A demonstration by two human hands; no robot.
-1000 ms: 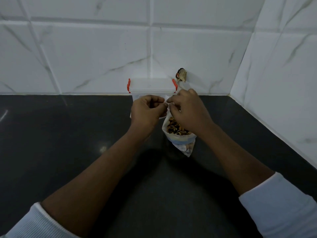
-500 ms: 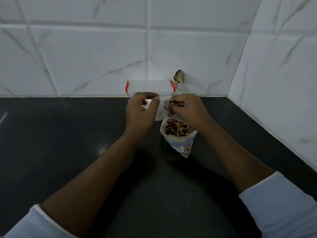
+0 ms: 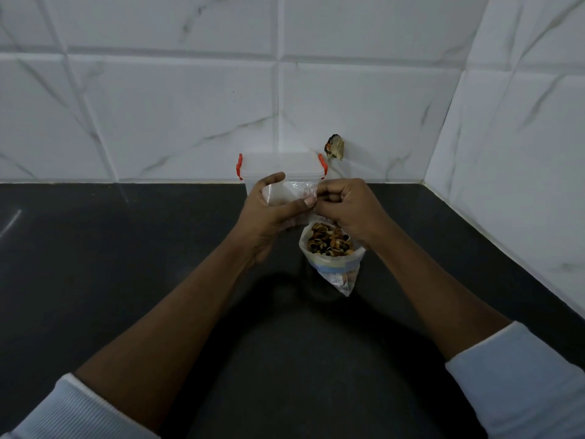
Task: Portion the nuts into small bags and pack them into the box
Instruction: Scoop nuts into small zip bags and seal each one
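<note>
A second ago both hands were bunched knuckle to knuckle over crumpled film. Now the left hand [image 3: 269, 217] has spread, thumb underneath and fingers over the top, and the small bag [image 3: 289, 194] lies stretched out in it. That grip is grasping the bag's left part, while the right hand [image 3: 346, 207], fingers curled, pinches its edge at 3 o'clock. We judge the mouth is being worked apart so a portion can go in (no nuts inside it yet, as far as we can see).

The nuts [image 3: 329, 240] sit in the larger open bag [image 3: 340, 274] on the bench [image 3: 126, 280], at 5 o'clock from the small one, just under the right hand. The box [image 3: 280, 164] stands at 12 o'clock against the tiled wall [image 3: 190, 122].

The hands cover the box's lower part, and we cannot tell whether its lid is latched. The film's opening is hard to make out. We cannot identify the brownish scrap [image 3: 335, 147] on the tiles at 1 o'clock.
</note>
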